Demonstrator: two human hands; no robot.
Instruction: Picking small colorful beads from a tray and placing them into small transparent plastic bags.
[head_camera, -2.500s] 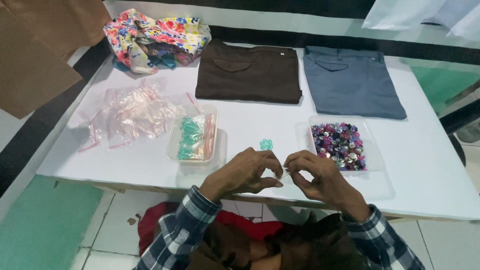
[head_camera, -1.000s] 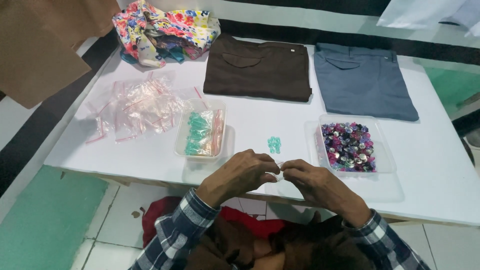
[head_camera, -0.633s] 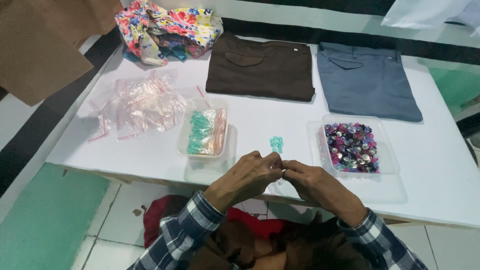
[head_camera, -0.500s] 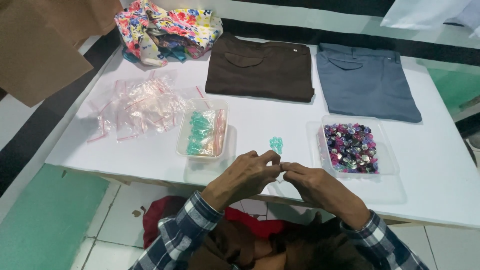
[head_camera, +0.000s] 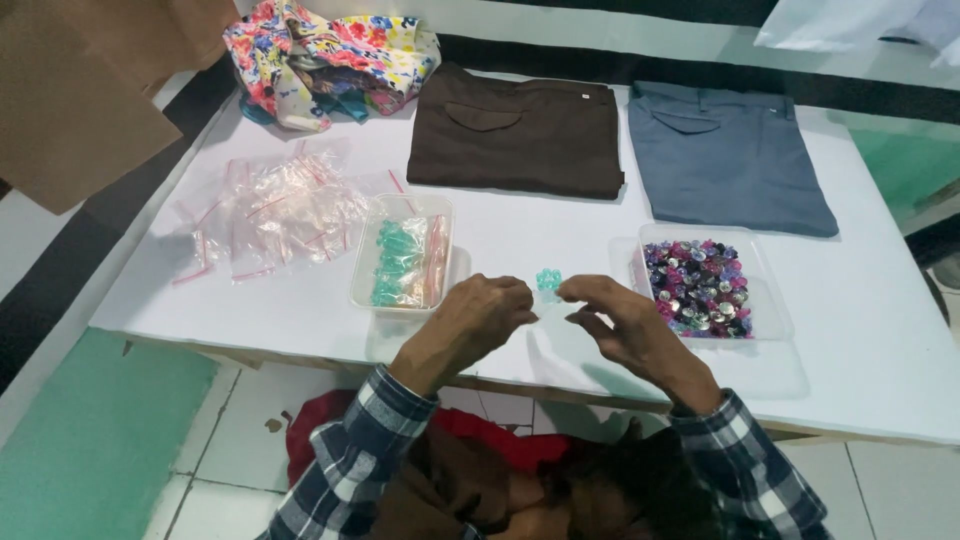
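Note:
My left hand (head_camera: 480, 320) and my right hand (head_camera: 620, 322) meet over the white table (head_camera: 880, 360) near its front edge. Both pinch a small clear plastic bag (head_camera: 548, 297) between their fingertips. A few teal beads (head_camera: 548, 279) show just above the fingers, at the bag; whether they are inside it or on the table I cannot tell. A clear tray (head_camera: 402, 263) with filled bags of teal beads lies just left of my left hand. Another clear tray (head_camera: 700, 287) full of mixed purple, pink and silver beads sits right of my right hand.
A pile of empty clear zip bags (head_camera: 270, 212) lies at the left. Folded brown trousers (head_camera: 515, 130) and folded grey-blue trousers (head_camera: 725, 155) lie at the back, with a crumpled floral cloth (head_camera: 330, 52) at the back left. Brown card (head_camera: 90, 90) hangs at far left.
My hands have stayed together at the table's front, working the small bag; they have lifted slightly toward the teal beads. The camera view shifted a little.

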